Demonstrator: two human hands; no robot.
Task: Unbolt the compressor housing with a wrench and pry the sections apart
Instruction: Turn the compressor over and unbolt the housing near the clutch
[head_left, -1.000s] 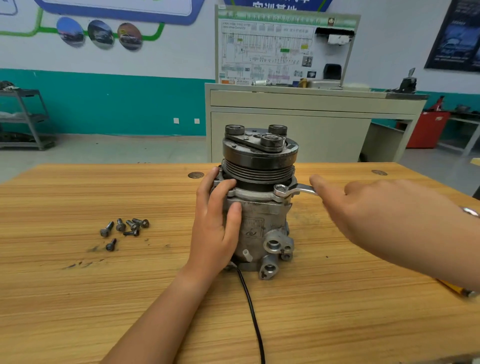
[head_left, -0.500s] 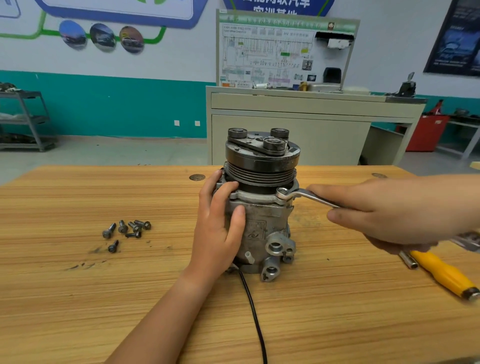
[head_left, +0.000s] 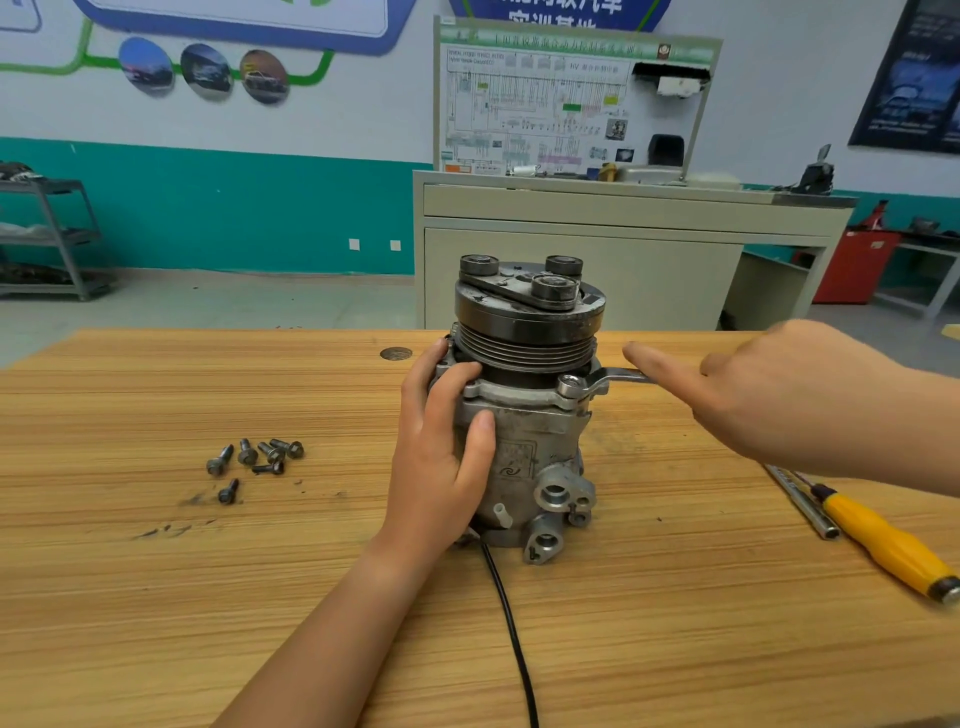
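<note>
Workbench (head_left: 156, 597), mid-left: bolts (head_left: 254, 457) are lying loose. Left hand (head_left: 441, 467) is gripping the compressor (head_left: 524, 447). Right hand (head_left: 769, 395) is covering the wrench (head_left: 602, 378), which is sitting on a flange bolt (head_left: 569, 385); its grip is unclear. Prying likely not yet begun.

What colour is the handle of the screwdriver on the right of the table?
Yellow screwdriver handle, best seen in the head view.

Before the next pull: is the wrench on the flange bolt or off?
On. The wrench has its open end around the bolt at the compressor flange's front corner; its handle runs under the right hand.
</note>
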